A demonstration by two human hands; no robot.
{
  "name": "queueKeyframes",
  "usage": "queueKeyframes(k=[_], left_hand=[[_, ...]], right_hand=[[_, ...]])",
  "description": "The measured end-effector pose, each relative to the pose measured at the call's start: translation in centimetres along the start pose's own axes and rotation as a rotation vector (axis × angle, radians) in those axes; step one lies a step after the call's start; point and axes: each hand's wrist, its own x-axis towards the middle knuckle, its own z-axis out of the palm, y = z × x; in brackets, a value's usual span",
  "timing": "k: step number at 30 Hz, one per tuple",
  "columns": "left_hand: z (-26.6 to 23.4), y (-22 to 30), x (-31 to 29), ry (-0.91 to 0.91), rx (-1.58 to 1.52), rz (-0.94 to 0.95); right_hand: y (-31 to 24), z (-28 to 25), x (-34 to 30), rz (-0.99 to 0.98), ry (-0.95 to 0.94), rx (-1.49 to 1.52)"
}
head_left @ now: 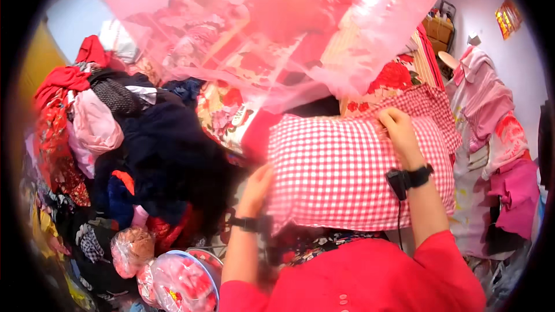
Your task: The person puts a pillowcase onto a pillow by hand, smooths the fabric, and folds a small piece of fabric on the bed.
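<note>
A plump red-and-white checked pillow (335, 167) is held up in front of my body. My left hand (256, 189) is closed on its left edge, with the fingertips partly hidden and slightly blurred. At the upper right side, my right hand (400, 137) has its fingers curled and closed on the pillow's fabric. Behind that hand lies a darker red checked cloth (433, 104); I cannot tell whether it is a flap of the same cover or a separate piece. Both wrists wear dark bands.
Sheer pink netting (277, 40) hangs over a bed with floral bedding. A heap of dark clothes (167, 150) stands at the left. Lower left, plastic-wrapped bundles (179, 283) sit by a blue-rimmed tub (215, 280). Pink garments (485, 98) hang along the right.
</note>
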Motion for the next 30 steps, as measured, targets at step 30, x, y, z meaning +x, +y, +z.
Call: queueKeyframes(k=[30], left_hand=[[-4.0, -4.2, -6.2, 0.46, 0.473, 0.188]], right_hand=[[17.7, -26.8, -10.9, 0.067, 0.749, -0.509]])
